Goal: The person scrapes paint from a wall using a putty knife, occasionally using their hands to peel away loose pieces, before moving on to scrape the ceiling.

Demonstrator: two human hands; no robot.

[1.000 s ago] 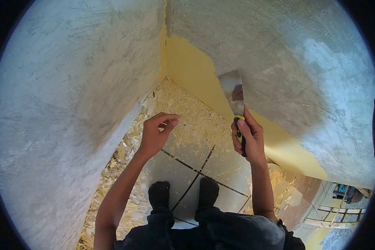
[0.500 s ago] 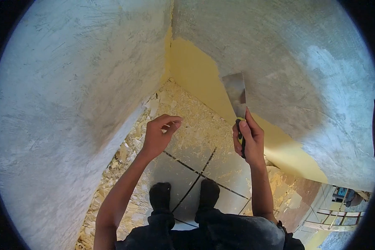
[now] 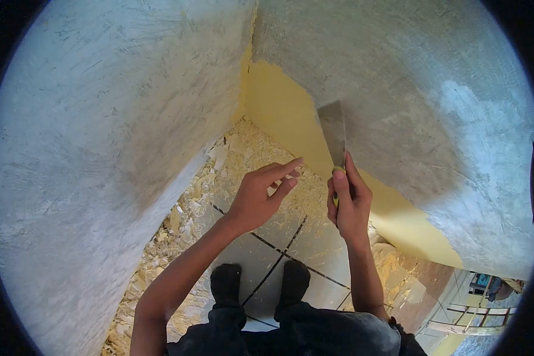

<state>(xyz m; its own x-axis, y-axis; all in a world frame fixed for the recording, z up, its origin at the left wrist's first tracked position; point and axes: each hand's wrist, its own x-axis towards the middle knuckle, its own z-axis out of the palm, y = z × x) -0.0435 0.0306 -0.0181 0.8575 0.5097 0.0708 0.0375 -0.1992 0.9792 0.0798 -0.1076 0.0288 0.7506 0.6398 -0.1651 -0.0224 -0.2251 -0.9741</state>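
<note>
My right hand (image 3: 351, 206) grips the dark and yellow-green handle of a scraper (image 3: 333, 126), thumb laid along the top. Its wide metal blade points up and overlaps the right wall (image 3: 397, 107) where bare grey plaster meets a patch of yellow paint (image 3: 282, 98). To the left of the scraper, my left hand (image 3: 258, 199) hovers over the flake-strewn floor. Its fingers are loosely bent and apart from the thumb, with nothing visible between them.
Another scraped wall (image 3: 101, 136) rises on the left and meets the right wall in a corner. Paint flakes (image 3: 178, 222) heap along its base. Grey tiles (image 3: 261, 279) with dark joints lie under my feet. At lower right stands a wooden frame (image 3: 471, 326).
My left hand has moved right, closer to the scraper, and its fingers have straightened somewhat. The scraper has turned slightly in my right hand, its blade now more edge-on.
</note>
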